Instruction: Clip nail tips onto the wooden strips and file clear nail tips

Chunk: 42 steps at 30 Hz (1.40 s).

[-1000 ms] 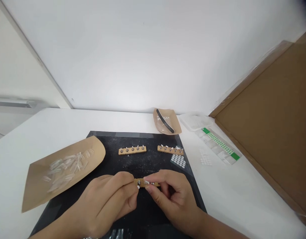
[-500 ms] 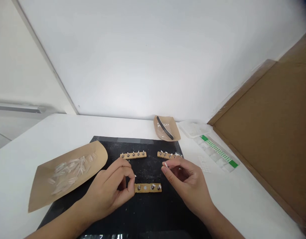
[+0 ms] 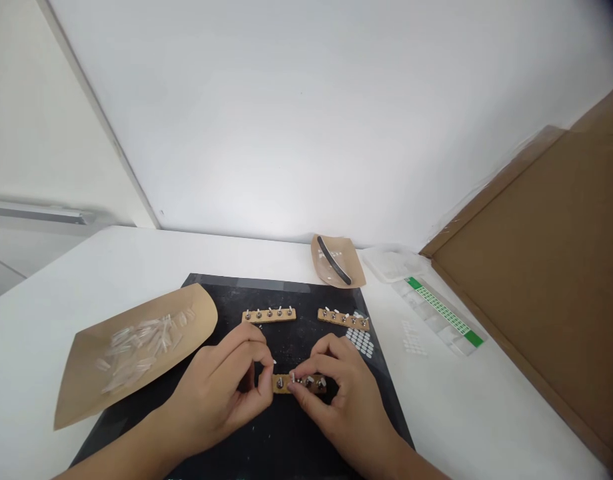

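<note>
My right hand (image 3: 341,393) pinches a small metal peg with a white top (image 3: 293,377) between thumb and forefinger. It is at the near tan strip (image 3: 281,385), which carries several similar pegs; whether the held peg touches the strip I cannot tell. Beside that strip's left end is my left hand (image 3: 226,380), thumb and forefinger closed, with a tiny white piece (image 3: 274,362) poking out at the fingertips. Farther back, a left strip (image 3: 269,315) and a right strip (image 3: 343,320) each bear several white-topped pegs in a row.
A black board (image 3: 281,440) lies under the strips. On the left a cardboard tray (image 3: 81,373) holds clear nail tips. Behind is a small tray (image 3: 357,270) with a dark curved nail file (image 3: 334,260). White oval tabs (image 3: 360,342) and a green-labelled clear box (image 3: 441,310) are at right.
My right hand has moved left and nearer with the peg, from beside the right strip to the near strip. My left hand has barely moved. The sheet of oval tabs is now uncovered.
</note>
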### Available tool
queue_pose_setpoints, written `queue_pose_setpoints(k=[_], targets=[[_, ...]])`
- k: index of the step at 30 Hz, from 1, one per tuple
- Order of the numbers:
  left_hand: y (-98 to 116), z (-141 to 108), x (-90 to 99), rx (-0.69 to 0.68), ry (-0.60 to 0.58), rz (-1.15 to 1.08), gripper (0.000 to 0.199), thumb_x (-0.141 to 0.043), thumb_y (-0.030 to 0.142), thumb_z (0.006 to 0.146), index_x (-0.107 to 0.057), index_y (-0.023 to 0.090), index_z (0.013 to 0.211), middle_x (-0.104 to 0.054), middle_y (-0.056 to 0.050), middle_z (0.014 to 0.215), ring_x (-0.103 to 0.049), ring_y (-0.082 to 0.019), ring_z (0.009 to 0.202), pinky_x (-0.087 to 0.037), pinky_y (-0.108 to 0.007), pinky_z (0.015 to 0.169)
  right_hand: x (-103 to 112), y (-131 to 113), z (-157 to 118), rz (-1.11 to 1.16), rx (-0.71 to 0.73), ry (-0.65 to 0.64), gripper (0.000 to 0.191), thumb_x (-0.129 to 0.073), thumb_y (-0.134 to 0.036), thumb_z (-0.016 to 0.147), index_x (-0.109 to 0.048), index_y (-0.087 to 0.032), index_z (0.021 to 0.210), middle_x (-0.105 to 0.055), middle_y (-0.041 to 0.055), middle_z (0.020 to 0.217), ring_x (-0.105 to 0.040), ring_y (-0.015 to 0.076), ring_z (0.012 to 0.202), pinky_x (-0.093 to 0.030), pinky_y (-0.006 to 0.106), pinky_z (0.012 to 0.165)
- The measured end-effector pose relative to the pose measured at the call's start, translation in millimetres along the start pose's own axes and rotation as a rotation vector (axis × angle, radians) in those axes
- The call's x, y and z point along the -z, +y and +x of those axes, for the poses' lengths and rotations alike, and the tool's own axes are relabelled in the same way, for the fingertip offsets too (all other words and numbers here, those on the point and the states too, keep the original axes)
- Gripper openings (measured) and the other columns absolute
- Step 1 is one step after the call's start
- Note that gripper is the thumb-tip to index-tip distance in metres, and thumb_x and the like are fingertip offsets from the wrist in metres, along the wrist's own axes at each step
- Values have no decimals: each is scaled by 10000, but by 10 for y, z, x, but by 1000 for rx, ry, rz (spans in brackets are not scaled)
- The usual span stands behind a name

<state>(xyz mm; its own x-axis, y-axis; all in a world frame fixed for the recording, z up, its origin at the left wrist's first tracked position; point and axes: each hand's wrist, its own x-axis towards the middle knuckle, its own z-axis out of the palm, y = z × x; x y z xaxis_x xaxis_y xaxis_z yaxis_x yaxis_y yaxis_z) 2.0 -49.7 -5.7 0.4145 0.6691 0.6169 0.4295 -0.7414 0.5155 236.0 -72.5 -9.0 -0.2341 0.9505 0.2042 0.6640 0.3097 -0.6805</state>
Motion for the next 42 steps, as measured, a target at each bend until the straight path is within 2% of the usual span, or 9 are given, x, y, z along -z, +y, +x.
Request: queue_pose_setpoints(k=[2, 6, 15, 19, 25, 30, 33, 37, 42], targets=[[18, 2, 12, -22, -6, -7, 174, -594, 13, 939, -602, 187, 948, -594, -26, 930, -582, -88, 618, -466, -200, 513, -33, 3, -5, -64, 6, 12, 104, -811, -229, 859, -810, -329, 887, -647, 16, 915, -607, 221, 844, -480, 357, 724], [40, 11, 29, -38, -15, -10, 176, -591, 12, 948, -600, 188, 945, -596, -26, 917, -584, -94, 618, -455, -207, 508, -95, 26, -19, -105, -8, 17, 116, -836, -230, 845, -805, -335, 882, -640, 15, 887, -595, 227, 836, -478, 351, 698], [20, 2, 17, 23, -36, -24, 184, -581, 17, 943, -586, 200, 936, -586, -21, 917, -595, -101, 634, -466, -214, 527, -104, 47, -27, -120, -108, -114, 166, -904, -266, 837, -820, -387, 914, -661, 3, 938, -600, 243, 911, -495, 368, 753], [10, -11, 16, 21, -36, -25, 189, -580, 13, 943, -580, 202, 934, -585, -21, 915, -597, -104, 643, -469, -212, 530, -76, 42, -6, -107, -147, -140, 175, -907, -277, 838, -818, -398, 928, -670, -11, 946, -600, 240, 929, -490, 372, 780], [21, -5, 21, 2, -17, -16, 187, -573, 13, 935, -580, 200, 933, -585, -17, 905, -587, -95, 611, -463, -211, 514, -55, 21, -2, -49, -154, -153, 240, -875, -151, 821, -816, -370, 899, -690, -24, 975, -609, 218, 938, -496, 357, 828], [37, -7, 21, 1, -27, -20, 183, -571, 24, 949, -582, 206, 935, -592, -18, 897, -582, -101, 623, -459, -207, 517, -48, 34, 18, -33, -185, -142, 188, -880, -203, 841, -834, -375, 903, -681, -13, 1020, -624, 215, 968, -516, 348, 852], [36, -7, 23, 6, -25, -24, 182, -566, 28, 950, -580, 209, 935, -591, -16, 891, -584, -100, 618, -454, -200, 508, -54, 54, 20, -20, -153, -132, 182, -885, -199, 836, -834, -361, 900, -674, -3, 1020, -637, 219, 962, -535, 348, 838], [31, -4, 29, 13, -46, -23, 184, -556, 27, 949, -565, 210, 935, -588, -16, 894, -589, -103, 621, -460, -201, 512, -73, 80, 4, -14, -116, -157, 293, -913, -131, 773, -830, -373, 915, -674, -8, 1028, -651, 224, 950, -552, 358, 830], [31, -22, 24, 26, -65, -47, 198, -537, 16, 948, -543, 213, 961, -608, -13, 897, -608, -112, 651, -481, -210, 558, -64, 109, -4, 14, -109, -168, 287, -914, -134, 779, -821, -350, 944, -687, -5, 1015, -661, 225, 954, -562, 353, 841]])
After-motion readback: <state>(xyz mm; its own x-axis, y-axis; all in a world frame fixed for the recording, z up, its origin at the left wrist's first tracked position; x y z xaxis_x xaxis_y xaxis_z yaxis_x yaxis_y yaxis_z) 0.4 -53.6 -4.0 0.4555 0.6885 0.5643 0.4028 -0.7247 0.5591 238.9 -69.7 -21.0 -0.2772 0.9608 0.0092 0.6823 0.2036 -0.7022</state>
